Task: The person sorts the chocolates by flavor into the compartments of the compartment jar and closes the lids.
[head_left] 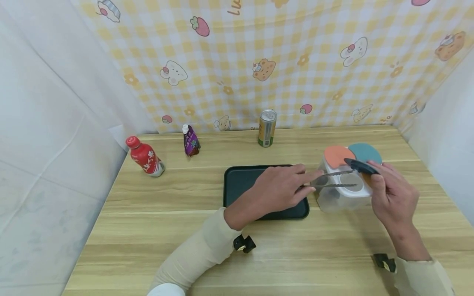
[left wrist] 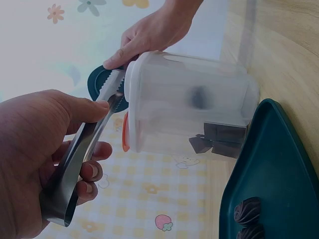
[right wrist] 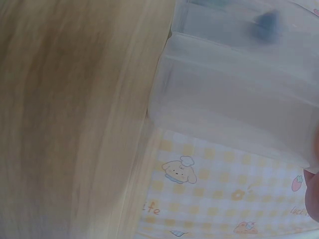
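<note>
My left hand [head_left: 277, 187] grips metal tongs [left wrist: 68, 178]. Their serrated tips reach over a round opening in the top of a translucent container [left wrist: 184, 84]. My right hand [head_left: 396, 197] holds the container's dark flip lid [head_left: 361, 165] raised beside that opening, thumb against it. Orange [head_left: 335, 156] and teal [head_left: 365, 152] lids cover other parts of the top. Through the wall, dark block-shaped pieces [left wrist: 227, 133] show at the bottom, and a blurred dark shape sits further in. Dark swirl-shaped pieces [left wrist: 247, 211] lie on the dark green tray [head_left: 237, 185], partly under my left arm.
A red bottle [head_left: 145, 156] stands at the back left of the wooden table [head_left: 166, 238]. Beside it is a purple spouted pouch [head_left: 191, 142]. A can [head_left: 267, 128] stands behind the tray, near the checkered curtain [head_left: 229, 61].
</note>
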Available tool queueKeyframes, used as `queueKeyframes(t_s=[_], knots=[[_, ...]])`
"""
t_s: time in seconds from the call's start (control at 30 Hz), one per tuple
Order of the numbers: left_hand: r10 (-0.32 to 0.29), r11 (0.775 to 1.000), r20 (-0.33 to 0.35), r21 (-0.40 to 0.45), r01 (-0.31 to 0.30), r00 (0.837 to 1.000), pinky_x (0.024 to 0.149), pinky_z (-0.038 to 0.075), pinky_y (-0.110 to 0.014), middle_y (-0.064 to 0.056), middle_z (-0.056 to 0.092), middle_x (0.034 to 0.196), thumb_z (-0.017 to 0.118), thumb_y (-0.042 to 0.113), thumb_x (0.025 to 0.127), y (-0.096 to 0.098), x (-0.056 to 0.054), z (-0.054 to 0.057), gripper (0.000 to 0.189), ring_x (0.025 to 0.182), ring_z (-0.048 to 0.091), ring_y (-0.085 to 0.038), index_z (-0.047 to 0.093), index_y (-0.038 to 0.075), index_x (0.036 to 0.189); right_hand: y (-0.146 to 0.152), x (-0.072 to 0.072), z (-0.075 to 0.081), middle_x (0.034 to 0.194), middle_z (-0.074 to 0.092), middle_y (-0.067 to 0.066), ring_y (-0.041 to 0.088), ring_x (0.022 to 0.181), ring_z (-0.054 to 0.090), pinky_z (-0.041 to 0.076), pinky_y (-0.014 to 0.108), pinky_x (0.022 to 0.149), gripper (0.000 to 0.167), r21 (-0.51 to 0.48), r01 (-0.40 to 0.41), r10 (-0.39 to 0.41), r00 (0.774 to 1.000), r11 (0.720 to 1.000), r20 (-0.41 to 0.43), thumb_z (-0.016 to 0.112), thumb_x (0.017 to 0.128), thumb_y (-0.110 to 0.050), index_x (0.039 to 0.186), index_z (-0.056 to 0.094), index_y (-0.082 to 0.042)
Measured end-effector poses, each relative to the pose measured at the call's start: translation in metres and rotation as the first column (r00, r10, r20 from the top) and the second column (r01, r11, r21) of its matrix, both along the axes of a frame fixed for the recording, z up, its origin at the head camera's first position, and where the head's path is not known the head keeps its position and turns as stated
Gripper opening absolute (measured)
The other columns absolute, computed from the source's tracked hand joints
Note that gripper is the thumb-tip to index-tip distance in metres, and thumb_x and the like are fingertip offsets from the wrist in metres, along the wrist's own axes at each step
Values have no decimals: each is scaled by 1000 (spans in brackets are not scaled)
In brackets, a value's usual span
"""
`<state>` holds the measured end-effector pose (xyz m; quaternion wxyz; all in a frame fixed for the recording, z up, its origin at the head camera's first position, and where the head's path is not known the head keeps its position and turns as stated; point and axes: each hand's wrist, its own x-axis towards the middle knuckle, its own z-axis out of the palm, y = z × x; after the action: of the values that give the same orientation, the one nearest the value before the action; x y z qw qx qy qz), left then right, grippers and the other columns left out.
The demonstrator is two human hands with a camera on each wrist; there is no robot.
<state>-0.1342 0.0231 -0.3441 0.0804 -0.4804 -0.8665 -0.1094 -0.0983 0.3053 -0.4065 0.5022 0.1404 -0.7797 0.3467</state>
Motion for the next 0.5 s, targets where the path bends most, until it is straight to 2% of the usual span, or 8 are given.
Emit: queueKeyframes(t_s=[0.33,0.5], knots=[[18,1000,-11,-10,-18,1000,49,33,-19,6,61,100,53,40,108,-3,1,0,45,60,45,-4,55,29,152,1,1,1,97,70,32,-2,112,63,46,24,102,61,11,1,-1,1000,1000,13,58,106,-40,93,75,17],[30,999,-44,14,-29,999,49,36,-20,4,65,110,54,39,108,-16,4,-1,45,65,52,-3,56,27,151,0,1,2,96,70,33,-2,111,63,46,25,102,62,10,-8,8,1000,1000,5,59,106,-41,91,74,17]])
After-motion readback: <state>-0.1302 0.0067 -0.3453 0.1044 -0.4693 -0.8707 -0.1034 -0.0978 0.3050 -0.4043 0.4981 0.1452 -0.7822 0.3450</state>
